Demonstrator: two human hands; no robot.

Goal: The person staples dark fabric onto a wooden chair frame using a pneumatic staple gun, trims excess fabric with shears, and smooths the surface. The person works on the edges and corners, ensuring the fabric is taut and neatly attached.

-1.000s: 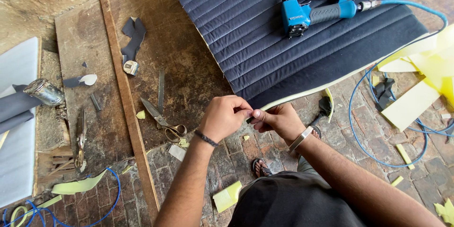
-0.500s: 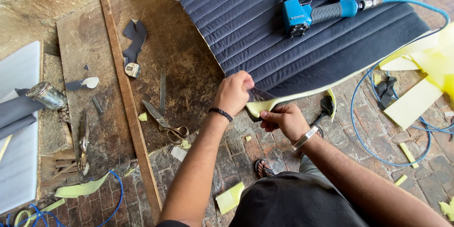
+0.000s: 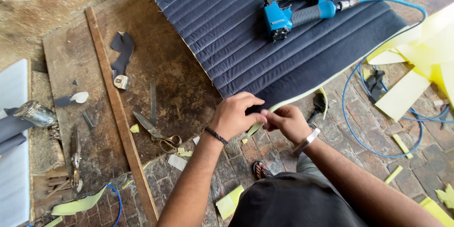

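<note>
Two hands are seen meeting at the lower centre of the frame, over the near edge of a dark quilted pad. Toward the left of the frame, a long wooden strip [image 3: 118, 113] is laid diagonally across a worn wooden board [image 3: 179, 80], and a pair of scissors [image 3: 156, 132] is left on the board beside it, well apart from the hands. Just right of the scissors, the left hand [image 3: 234, 116] is closed narrowly, its fingertips pinched on the pad's edge. Touching it, the right hand [image 3: 286, 123] is likewise pinched on the pale yellow foam strip [image 3: 283, 106] that shows under the dark cover. The quilted pad [image 3: 265, 38] fills the upper middle of the frame, half on the board and half over the brick floor. It is judged soft, light and floppy, so it is best gripped at the edge, cloth and foam together. On the pad, in the upper right, a blue staple gun [image 3: 295, 14] is rested, and its blue hose [image 3: 359, 113] is trailed down the right side.
</note>
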